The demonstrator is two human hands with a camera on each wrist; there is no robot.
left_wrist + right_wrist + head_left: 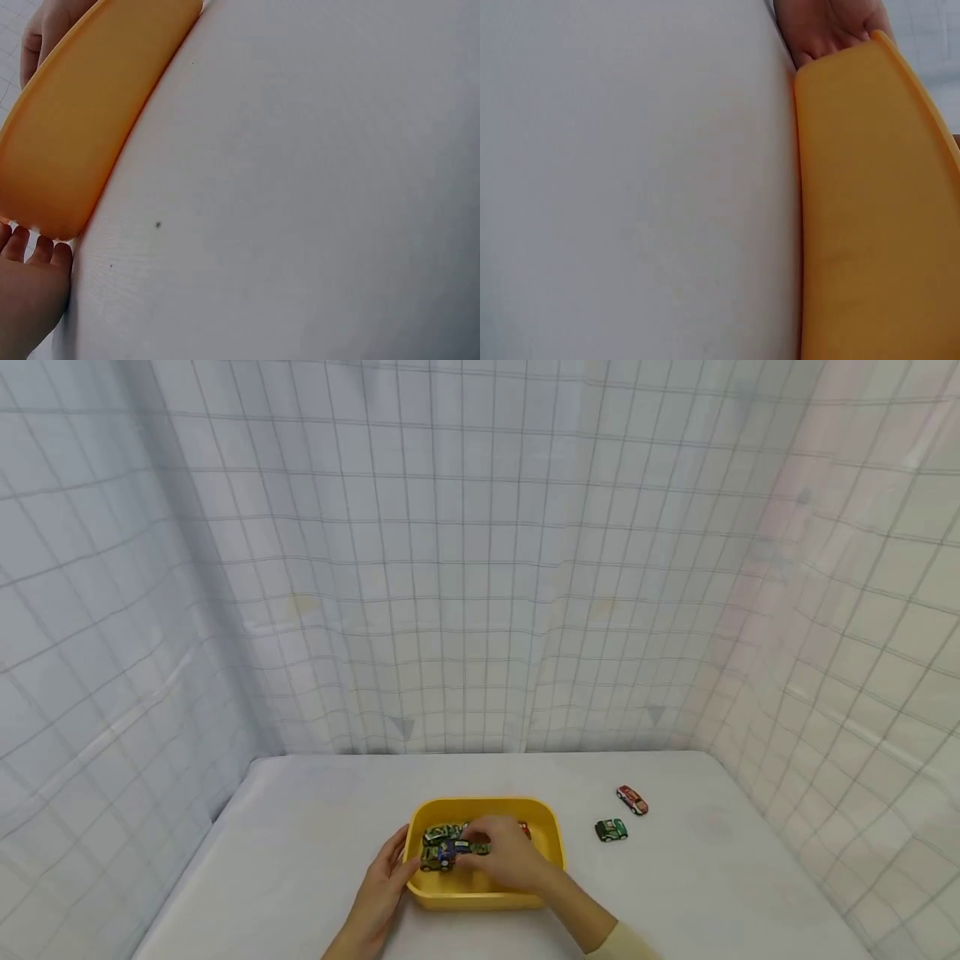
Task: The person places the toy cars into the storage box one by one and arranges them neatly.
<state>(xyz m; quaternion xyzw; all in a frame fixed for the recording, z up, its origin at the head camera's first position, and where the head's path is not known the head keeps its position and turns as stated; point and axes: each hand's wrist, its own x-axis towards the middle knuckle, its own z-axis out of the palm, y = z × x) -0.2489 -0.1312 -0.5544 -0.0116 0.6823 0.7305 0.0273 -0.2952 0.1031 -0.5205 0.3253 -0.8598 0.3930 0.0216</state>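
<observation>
A yellow tray [480, 902] with rounded corners stands on the white table, holding several small toy cars. My left hand [384, 883] grips the tray's left end, thumb at the rim and fingers along the outside; in the left wrist view its fingertips meet the tray's end wall. Inside the tray my right hand [510, 856] pinches a blue toy car [448, 852] between thumb and fingers. Close around that car are a green camouflage toy car [441, 835] and a brownish one [431, 860]. A red car [524, 831] shows partly behind my right hand.
To the right of the tray, a green toy car [611, 830] and a red and white toy car [632, 799] sit on the table [315, 810]. White grid-patterned curtains [465, 568] enclose the back and both sides.
</observation>
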